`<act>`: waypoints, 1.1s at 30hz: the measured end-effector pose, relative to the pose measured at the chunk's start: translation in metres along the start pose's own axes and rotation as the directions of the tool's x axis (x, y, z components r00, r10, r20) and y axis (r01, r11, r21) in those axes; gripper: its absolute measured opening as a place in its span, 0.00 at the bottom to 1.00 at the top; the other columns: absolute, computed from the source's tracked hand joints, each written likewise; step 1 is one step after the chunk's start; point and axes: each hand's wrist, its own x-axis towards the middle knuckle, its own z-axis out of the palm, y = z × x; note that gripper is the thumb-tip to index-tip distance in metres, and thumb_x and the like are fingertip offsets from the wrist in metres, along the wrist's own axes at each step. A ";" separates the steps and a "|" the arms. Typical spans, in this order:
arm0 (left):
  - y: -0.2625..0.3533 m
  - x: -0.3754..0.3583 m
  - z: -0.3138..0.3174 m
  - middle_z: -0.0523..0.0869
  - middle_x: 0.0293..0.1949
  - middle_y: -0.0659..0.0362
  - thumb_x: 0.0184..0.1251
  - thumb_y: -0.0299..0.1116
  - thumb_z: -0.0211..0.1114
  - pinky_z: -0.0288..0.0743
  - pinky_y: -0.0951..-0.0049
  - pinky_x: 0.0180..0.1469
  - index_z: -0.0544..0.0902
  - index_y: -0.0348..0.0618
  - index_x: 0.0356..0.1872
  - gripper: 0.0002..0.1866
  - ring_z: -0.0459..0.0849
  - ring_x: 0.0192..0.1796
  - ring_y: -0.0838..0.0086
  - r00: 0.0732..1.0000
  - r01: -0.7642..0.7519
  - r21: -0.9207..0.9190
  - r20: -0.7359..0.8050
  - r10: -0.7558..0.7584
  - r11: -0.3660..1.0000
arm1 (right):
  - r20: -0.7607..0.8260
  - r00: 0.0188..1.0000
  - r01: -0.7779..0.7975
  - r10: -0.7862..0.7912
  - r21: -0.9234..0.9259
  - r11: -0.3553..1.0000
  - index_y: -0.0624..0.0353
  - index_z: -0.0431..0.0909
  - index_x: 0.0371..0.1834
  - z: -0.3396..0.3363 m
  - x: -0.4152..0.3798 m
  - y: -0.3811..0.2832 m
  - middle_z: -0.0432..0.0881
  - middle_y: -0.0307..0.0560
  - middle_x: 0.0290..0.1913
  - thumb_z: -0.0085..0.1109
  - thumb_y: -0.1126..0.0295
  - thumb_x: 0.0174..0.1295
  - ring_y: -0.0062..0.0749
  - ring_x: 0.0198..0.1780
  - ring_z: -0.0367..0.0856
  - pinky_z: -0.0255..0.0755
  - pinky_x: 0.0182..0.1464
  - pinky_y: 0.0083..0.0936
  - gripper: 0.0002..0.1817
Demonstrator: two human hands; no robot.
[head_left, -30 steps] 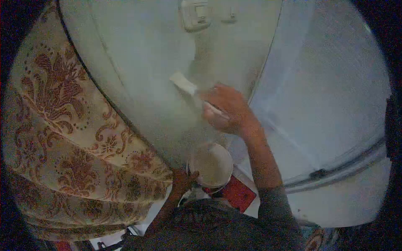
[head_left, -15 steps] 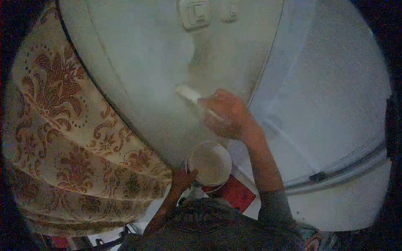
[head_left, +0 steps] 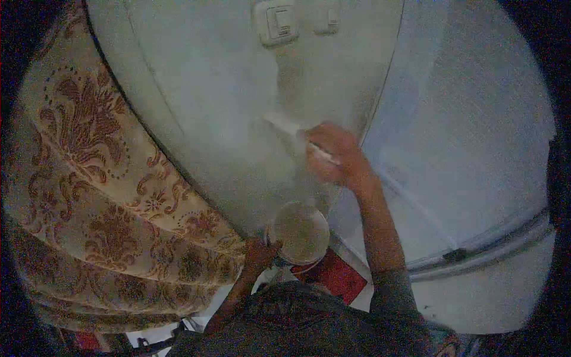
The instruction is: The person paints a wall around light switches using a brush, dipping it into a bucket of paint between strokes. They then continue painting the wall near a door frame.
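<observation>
In the head view my right hand (head_left: 333, 153) is closed round the handle of a paintbrush (head_left: 284, 123). The pale brush points up and left, its tip at the wall (head_left: 208, 113) and smeared by motion. A whiter area lies left of the tip, and a duller, yellowish patch shows to its right. Low in front of my chest, my left hand (head_left: 262, 253) grips a round white bucket (head_left: 299, 233) by its rim, the thumb over the edge. Pale matter shows inside the bucket.
Two switch plates (head_left: 278, 22) sit on the wall at the top. A patterned curtain (head_left: 89, 131) hangs along the left. To the right stands a pale panel (head_left: 476, 119) with a curved metal rail (head_left: 493, 244). Something red (head_left: 336, 278) lies below the bucket.
My right hand has moved a little up and to the right with the paintbrush. The left hand and the bucket have stayed nearly in place.
</observation>
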 end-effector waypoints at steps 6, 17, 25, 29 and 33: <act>0.014 -0.005 -0.007 0.81 0.19 0.51 0.56 0.53 0.63 0.76 0.61 0.35 0.81 0.33 0.28 0.26 0.82 0.23 0.65 0.999 -0.016 0.011 -0.033 0.017 1.000 | -0.410 0.912 0.060 -0.030 0.060 0.996 0.57 0.78 0.46 -0.027 0.027 -0.003 0.80 0.51 0.34 0.58 0.74 0.48 0.48 0.35 0.78 0.72 0.38 0.35 0.18; 0.016 -0.003 0.002 0.80 0.15 0.51 0.58 0.45 0.63 0.75 0.65 0.21 0.80 0.32 0.24 0.21 0.78 0.14 0.67 0.957 -0.082 0.154 -0.262 0.121 0.985 | -0.269 0.963 -0.019 0.013 -0.019 1.000 0.56 0.78 0.45 -0.025 -0.005 0.004 0.79 0.52 0.36 0.60 0.75 0.46 0.46 0.37 0.79 0.72 0.39 0.33 0.19; 0.012 -0.002 0.006 0.81 0.17 0.51 0.56 0.46 0.65 0.77 0.65 0.24 0.81 0.33 0.25 0.20 0.81 0.16 0.66 0.965 -0.112 -0.104 -0.249 0.083 0.988 | -0.415 0.907 0.078 -0.072 -0.003 0.997 0.57 0.78 0.46 0.004 0.020 0.022 0.80 0.52 0.36 0.59 0.74 0.46 0.45 0.35 0.79 0.72 0.38 0.33 0.19; -0.010 0.015 0.004 0.82 0.18 0.51 0.56 0.46 0.65 0.77 0.65 0.26 0.82 0.35 0.25 0.20 0.81 0.17 0.66 0.990 0.016 0.031 -0.141 -0.012 0.999 | -0.169 0.985 -0.030 0.033 0.017 0.999 0.58 0.78 0.46 -0.017 -0.007 0.010 0.80 0.52 0.36 0.58 0.72 0.47 0.47 0.35 0.78 0.72 0.38 0.33 0.19; 0.024 -0.003 0.003 0.83 0.20 0.50 0.55 0.45 0.66 0.77 0.65 0.27 0.82 0.35 0.23 0.19 0.82 0.19 0.66 0.967 0.007 0.183 -0.253 0.040 0.983 | -0.312 0.949 -0.044 0.035 -0.020 0.999 0.58 0.78 0.46 -0.045 0.011 -0.006 0.81 0.52 0.39 0.58 0.72 0.48 0.47 0.35 0.79 0.73 0.38 0.33 0.19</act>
